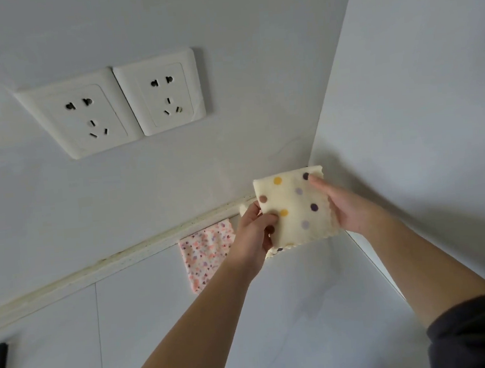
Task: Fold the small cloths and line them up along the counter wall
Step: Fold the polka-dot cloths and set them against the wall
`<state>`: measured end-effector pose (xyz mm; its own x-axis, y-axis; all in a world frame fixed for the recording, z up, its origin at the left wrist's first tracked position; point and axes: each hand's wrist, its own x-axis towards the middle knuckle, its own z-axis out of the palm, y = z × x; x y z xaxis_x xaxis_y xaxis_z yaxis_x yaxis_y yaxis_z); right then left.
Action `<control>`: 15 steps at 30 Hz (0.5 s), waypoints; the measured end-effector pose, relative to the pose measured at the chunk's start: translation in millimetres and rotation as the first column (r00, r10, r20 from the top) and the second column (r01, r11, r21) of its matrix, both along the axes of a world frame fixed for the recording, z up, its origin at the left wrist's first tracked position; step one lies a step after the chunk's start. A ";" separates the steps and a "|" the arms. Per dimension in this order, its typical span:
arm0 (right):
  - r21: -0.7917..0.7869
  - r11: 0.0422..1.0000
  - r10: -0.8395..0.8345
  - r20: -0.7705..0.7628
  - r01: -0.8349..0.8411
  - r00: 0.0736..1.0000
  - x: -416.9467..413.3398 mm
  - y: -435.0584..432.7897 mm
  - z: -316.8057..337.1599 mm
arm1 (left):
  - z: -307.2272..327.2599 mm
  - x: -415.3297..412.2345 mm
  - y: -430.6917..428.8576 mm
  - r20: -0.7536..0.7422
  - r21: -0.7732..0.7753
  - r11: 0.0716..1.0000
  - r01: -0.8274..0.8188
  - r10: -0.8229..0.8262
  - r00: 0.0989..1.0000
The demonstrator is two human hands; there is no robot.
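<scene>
From the head camera, both hands hold a cream polka-dot cloth [296,208] between them, lifted off the worktop [159,323] in front of the corner where two walls meet. The left hand [251,236] pinches the cloth's left edge, thumb across the front and fingers curled behind. The right hand [351,206] grips the right edge, thumb laid near a purple dot. The cloth looks folded, with a scalloped hem along its lower edge.

Just left of the left hand, a pink speckled cloth [206,254] lies flat on the worktop, its far edge against the wall strip [96,270]. Two white wall sockets [80,116] sit well above and left of the hands.
</scene>
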<state>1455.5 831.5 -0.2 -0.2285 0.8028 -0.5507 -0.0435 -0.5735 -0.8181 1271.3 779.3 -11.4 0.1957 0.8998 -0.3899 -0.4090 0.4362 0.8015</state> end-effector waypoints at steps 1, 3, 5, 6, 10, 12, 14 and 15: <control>0.016 1.000 0.012 -0.004 -0.012 1.000 1.0 0.2 -0.9 | -0.5 0.2 -1.8 -0.007 -0.025 1.000 -0.011 0.010 1.000; 0.047 0.999 0.005 0.055 -0.007 0.999 -0.9 -0.9 -1.4 | -3.5 1.6 -3.7 -0.094 -0.087 0.996 -0.036 0.027 0.995; 0.089 0.996 -0.010 0.175 -0.006 0.985 -5.6 1.8 -6.7 | -10.2 3.2 -1.9 -0.226 -0.123 0.989 -0.077 0.048 0.973; 0.123 0.992 -0.022 0.250 -0.009 0.968 -9.5 3.5 -9.2 | -13.1 3.8 0.4 -0.288 -0.124 0.986 -0.112 0.072 0.955; 0.276 0.951 -0.051 0.592 -0.143 0.804 -30.8 10.4 -18.6 | -24.0 4.3 12.5 -0.488 -0.101 0.973 -0.207 0.133 0.863; 0.335 0.917 -0.078 0.680 -0.215 0.729 -38.9 12.5 -23.7 | -30.8 4.6 16.4 -0.556 -0.105 0.972 -0.212 0.119 0.823; 0.374 0.897 -0.118 0.715 -0.236 0.689 -43.0 15.8 -33.4 | -36.6 4.8 19.3 -0.638 -0.084 0.975 -0.204 0.104 0.763; 0.379 0.894 -0.129 0.728 -0.239 0.673 -43.9 17.7 -38.6 | -38.5 5.2 20.9 -0.676 -0.072 0.977 -0.201 0.100 0.730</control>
